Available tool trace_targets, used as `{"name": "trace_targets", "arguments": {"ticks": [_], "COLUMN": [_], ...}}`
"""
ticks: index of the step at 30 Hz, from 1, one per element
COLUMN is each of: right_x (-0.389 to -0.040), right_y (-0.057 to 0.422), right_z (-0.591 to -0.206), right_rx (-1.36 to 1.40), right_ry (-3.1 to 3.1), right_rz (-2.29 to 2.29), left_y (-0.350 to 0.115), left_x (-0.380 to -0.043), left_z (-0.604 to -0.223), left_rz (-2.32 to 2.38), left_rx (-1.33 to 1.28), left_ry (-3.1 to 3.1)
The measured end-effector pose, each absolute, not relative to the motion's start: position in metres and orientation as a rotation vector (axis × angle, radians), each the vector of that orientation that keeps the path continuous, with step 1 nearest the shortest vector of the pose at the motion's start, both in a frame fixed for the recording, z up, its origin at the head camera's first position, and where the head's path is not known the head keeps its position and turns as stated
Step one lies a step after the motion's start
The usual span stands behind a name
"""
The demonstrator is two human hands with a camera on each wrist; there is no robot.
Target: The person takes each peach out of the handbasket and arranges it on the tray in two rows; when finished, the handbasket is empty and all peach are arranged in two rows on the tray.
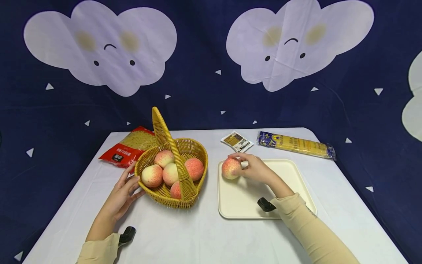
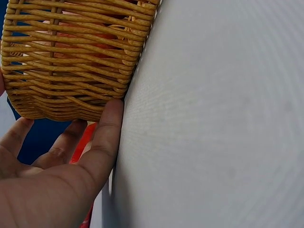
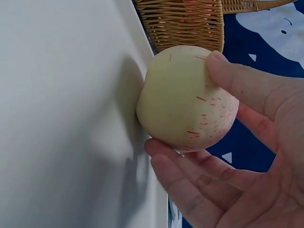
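My right hand (image 1: 255, 169) grips a red-and-cream peach (image 1: 231, 168) between thumb and fingers over the left part of a cream tray (image 1: 263, 211). From the right wrist view, the peach (image 3: 185, 102) shows its pale side, close to the tray surface; whether it touches cannot be told. My left hand (image 1: 120, 196) rests with extended fingers against the left side of a yellow wicker basket (image 1: 158, 198). In the left wrist view its fingertips touch the basket's woven wall (image 2: 71, 61) low down. Inside the basket lie several peaches (image 1: 152, 176), partly hidden by the tall handle (image 1: 168, 139).
Behind the basket lies a red pasta bag (image 1: 132, 145). A small brown-and-white sachet (image 1: 237, 141) and a long yellow noodle pack (image 1: 296, 145) lie at the table's back. The white table (image 1: 171, 234) ends at a dark blue cloud-patterned cloth (image 1: 197, 106).
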State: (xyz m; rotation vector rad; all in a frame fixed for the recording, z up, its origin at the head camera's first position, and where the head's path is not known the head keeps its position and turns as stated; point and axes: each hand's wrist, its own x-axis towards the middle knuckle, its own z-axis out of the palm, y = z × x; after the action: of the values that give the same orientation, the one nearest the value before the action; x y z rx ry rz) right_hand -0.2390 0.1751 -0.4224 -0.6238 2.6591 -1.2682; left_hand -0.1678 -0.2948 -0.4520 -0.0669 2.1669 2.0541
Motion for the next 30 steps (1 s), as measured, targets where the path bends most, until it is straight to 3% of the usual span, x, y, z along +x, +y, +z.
{"name": "trace_targets", "arguments": {"ticks": [30], "right_x": [-0.244], "right_y": [0.166], "right_z": [-0.424], "right_rx": [-0.54], "right_ry": [2.674], "right_rz": [-1.271], "left_y": [-0.296], "left_x": [-0.167], "left_z": [-0.45], "left_rz": [2.08], "left_rx": [-0.057], "left_ry": [2.13]}}
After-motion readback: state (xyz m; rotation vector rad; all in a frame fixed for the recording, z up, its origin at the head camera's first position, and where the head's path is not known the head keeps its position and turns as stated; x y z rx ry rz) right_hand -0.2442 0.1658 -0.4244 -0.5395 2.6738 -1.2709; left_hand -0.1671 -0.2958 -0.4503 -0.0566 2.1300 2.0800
